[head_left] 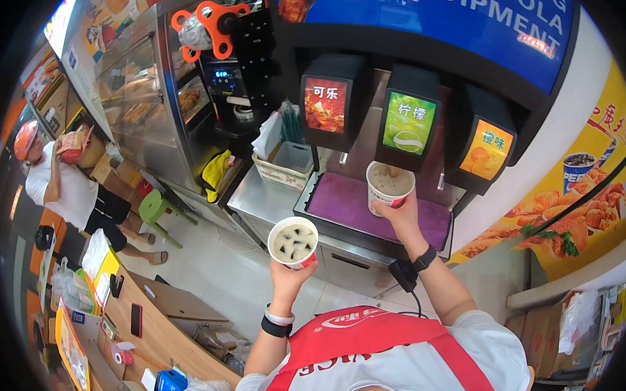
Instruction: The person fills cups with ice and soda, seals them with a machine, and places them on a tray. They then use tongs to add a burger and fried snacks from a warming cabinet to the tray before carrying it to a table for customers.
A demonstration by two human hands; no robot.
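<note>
— Red apron straps [418, 347] over your white shirt sit closest to the lens. What is your left hand [288, 277] doing?

— Your left hand holds a paper cup [293, 242] from below, its fingers [276, 264] clamped round the base. That cup is up in the air, in front of the dispenser and to its lower left, touching nothing but your hand. Dark liquid with pale ice fills it.

— And your right hand [401, 215]?

— Your right hand grips a second cup [389, 186], fingers [382, 209] closed on its lower wall. You hold it under the middle spout of the drink dispenser [416, 67], below the green label [408, 123], above the purple drip tray [348, 200]. Pale, foamy liquid shows inside. I cannot tell whether drink is running from the spout.

— What flanks the green label?

— A red label [324, 104] on its left, an orange label [487, 150] on its right.

— What else is around you?

— A white basket [286, 165] stands just left of the dispenser on the steel tabletop [260, 197]. Farther left is a glass display case [146, 97]. A green stool [155, 209] stands on the floor near it, and another person [69, 185] in an orange cap stands well apart by the boxes. A wooden tabletop [160, 328] at lower left carries a phone [136, 320] and a tape roll [122, 355].
</note>
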